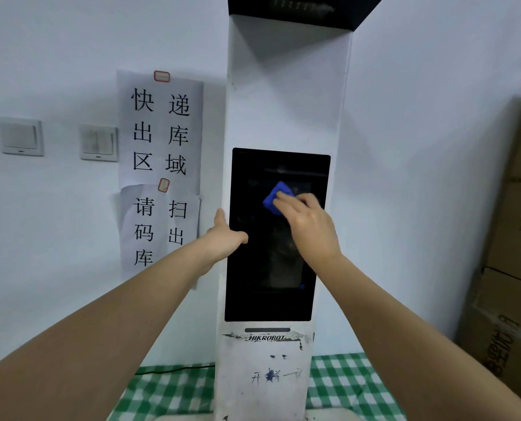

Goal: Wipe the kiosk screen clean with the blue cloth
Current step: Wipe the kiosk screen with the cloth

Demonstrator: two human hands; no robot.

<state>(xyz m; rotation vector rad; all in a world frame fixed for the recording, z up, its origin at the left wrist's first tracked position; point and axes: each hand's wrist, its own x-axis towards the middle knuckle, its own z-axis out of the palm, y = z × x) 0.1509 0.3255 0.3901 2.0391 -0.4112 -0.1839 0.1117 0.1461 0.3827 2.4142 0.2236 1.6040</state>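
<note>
A tall white kiosk (286, 117) stands against the wall, with a black upright screen (262, 268) in its middle. My right hand (309, 221) presses a small blue cloth (275, 197) flat against the upper part of the screen. Only the cloth's left part shows beyond my fingers. My left hand (225, 235) grips the kiosk's left edge level with the screen's middle, thumb up and fingers curled onto the screen's left border.
Paper notices (160, 132) with large black characters are taped to the wall left of the kiosk, beside two light switches (20, 136). Stacked cardboard boxes (514, 238) stand at the right. A green checked cloth (344, 384) covers the table below.
</note>
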